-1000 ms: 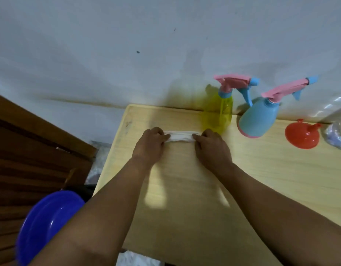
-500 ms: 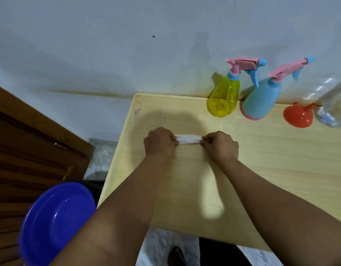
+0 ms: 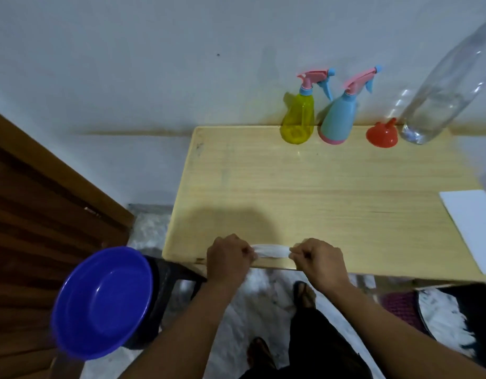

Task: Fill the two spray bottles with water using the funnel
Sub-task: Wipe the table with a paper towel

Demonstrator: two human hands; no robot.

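The bench (image 3: 332, 187) carried everything along its far edge, against the wall; the tall clear bottle (image 3: 438, 88) was seen leaning up and to the right, its long axis steeply tilted, and it was judged the likeliest thing to be toppled by a careless reach; the blue spray bottle (image 3: 338, 119) and the yellow spray bottle (image 3: 297, 119) stood upright just beside each other, caps still on, nozzles pointed right; the red funnel (image 3: 381, 134) lay mouth-down between them and the clear bottle, spout pointed up and right; spilling was judged possible should it be seated crookedly. At the near edge a white cloth (image 3: 270, 251) was pinched, stretched left to right, in the grip of the left hand (image 3: 228, 258) and the right hand (image 3: 321, 259), fingers curled round its ends.
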